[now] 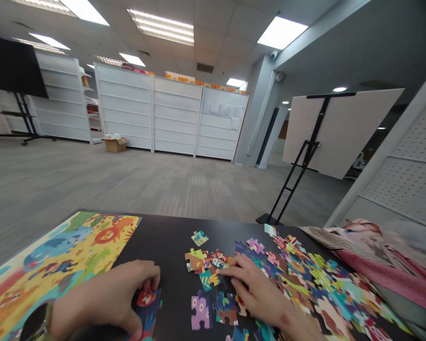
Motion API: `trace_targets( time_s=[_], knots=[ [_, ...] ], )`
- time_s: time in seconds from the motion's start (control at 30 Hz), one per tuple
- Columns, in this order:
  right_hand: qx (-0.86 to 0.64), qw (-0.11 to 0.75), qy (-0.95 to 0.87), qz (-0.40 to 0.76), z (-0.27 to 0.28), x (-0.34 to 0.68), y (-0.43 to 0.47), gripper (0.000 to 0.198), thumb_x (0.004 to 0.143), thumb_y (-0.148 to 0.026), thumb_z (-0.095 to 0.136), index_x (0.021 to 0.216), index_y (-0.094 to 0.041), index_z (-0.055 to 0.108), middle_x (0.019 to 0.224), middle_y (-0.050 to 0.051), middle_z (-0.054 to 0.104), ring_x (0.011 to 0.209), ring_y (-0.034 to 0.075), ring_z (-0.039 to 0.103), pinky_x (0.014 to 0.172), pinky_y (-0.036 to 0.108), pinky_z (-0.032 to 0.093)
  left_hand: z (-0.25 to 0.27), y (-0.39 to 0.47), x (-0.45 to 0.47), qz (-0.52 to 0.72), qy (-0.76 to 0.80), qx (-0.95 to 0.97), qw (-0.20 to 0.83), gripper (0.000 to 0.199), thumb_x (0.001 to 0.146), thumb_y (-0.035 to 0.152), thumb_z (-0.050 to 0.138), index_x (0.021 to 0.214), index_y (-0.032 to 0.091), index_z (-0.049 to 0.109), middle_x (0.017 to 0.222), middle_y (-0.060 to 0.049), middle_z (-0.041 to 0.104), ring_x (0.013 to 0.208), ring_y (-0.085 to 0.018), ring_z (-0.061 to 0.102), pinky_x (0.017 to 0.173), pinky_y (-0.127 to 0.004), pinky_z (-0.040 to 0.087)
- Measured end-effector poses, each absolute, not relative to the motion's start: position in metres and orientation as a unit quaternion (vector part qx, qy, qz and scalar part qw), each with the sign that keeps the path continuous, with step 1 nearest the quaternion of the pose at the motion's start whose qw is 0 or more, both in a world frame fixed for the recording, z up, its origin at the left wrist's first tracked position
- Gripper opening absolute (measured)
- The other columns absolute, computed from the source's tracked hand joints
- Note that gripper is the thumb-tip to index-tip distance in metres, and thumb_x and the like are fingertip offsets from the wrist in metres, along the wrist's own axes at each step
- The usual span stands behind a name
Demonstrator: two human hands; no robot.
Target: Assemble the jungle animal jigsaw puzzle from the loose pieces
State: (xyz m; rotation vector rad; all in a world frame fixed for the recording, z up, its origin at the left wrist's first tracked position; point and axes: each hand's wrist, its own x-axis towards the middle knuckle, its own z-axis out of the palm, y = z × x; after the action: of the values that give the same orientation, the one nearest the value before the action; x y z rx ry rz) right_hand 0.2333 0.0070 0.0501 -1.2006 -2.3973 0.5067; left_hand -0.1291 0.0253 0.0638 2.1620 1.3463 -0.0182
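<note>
My left hand point(128, 296), with a watch on its wrist, is curled around a dark blue and red jigsaw puzzle piece point(147, 305) near the table's front edge. To the right, my right hand point(252, 284) lies over loose pieces, fingers apart. Its index fingertip touches a small cluster of joined-looking pieces point(198, 259); whether they interlock I cannot tell. One piece point(199, 237) lies alone beyond the cluster. A purple piece point(200, 311) and a dark blue piece with brown point(227, 308) lie nearer to me. The right palm hides some pieces beneath it.
A colourful animal picture sheet point(81, 246) covers the left of the black table point(163, 232). Many loose puzzle pieces point(315, 279) spread across the right side. Pink and patterned fabric point(383, 251) lies at the right edge. Beyond stand white shelves point(124, 104) and a board on a stand point(305, 142).
</note>
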Motion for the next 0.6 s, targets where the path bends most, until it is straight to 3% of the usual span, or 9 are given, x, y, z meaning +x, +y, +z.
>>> trace_targets(
  time_s=[0.07,0.13,0.27,0.4,0.47,0.6],
  knots=[
    [-0.421,0.180,-0.874,0.165,0.055,0.231,0.004,0.050,0.094,-0.004,0.044,0.130,-0.030,0.065,0.118,0.007,0.063,0.109,0.023,0.058,0.096,0.041,0.049,0.063,0.024,-0.130,-0.007,0.503,0.813,0.292,0.056,0.049,0.038,0.089,0.096,0.025,0.061,0.101,0.001,0.063,0.091,-0.025,0.058,0.072,-0.030,0.039],
    [-0.426,0.154,-0.878,0.155,0.059,0.226,0.000,0.053,0.093,-0.002,0.044,0.129,-0.033,0.066,0.118,0.005,0.062,0.108,0.023,0.057,0.094,0.041,0.049,0.063,0.023,-0.130,-0.007,0.501,0.814,0.294,0.055,0.050,0.038,0.088,0.096,0.025,0.061,0.101,0.001,0.063,0.091,-0.025,0.058,0.073,-0.031,0.040],
    [-0.444,0.169,-0.867,0.154,0.056,0.222,-0.002,0.039,0.096,-0.005,0.046,0.114,-0.030,0.070,0.114,0.005,0.062,0.107,0.023,0.058,0.093,0.039,0.048,0.065,0.024,-0.127,-0.011,0.506,0.809,0.298,0.054,0.049,0.035,0.086,0.096,0.024,0.061,0.102,0.001,0.063,0.092,-0.026,0.058,0.074,-0.032,0.041],
    [-0.452,0.211,-0.851,0.164,0.046,0.229,0.002,0.023,0.091,-0.005,0.053,0.096,-0.023,0.067,0.105,0.005,0.064,0.103,0.022,0.060,0.093,0.038,0.049,0.067,0.025,-0.125,-0.014,0.511,0.808,0.293,0.054,0.050,0.032,0.085,0.097,0.024,0.061,0.102,0.001,0.063,0.092,-0.026,0.059,0.074,-0.032,0.041],
    [-0.470,0.215,-0.840,0.163,0.043,0.233,0.005,0.026,0.089,-0.006,0.054,0.107,-0.022,0.065,0.106,0.006,0.066,0.105,0.024,0.061,0.095,0.040,0.049,0.069,0.025,-0.124,-0.021,0.517,0.804,0.293,0.054,0.049,0.030,0.085,0.096,0.024,0.061,0.103,0.001,0.062,0.093,-0.026,0.059,0.075,-0.032,0.041],
    [-0.521,0.236,-0.808,0.143,0.040,0.242,0.012,0.034,0.099,-0.012,0.041,0.127,-0.020,0.058,0.112,0.010,0.066,0.107,0.026,0.063,0.096,0.043,0.050,0.074,0.022,-0.121,-0.044,0.531,0.797,0.286,0.055,0.048,0.023,0.083,0.097,0.024,0.060,0.104,0.000,0.062,0.095,-0.026,0.058,0.077,-0.031,0.041]
  ],
)
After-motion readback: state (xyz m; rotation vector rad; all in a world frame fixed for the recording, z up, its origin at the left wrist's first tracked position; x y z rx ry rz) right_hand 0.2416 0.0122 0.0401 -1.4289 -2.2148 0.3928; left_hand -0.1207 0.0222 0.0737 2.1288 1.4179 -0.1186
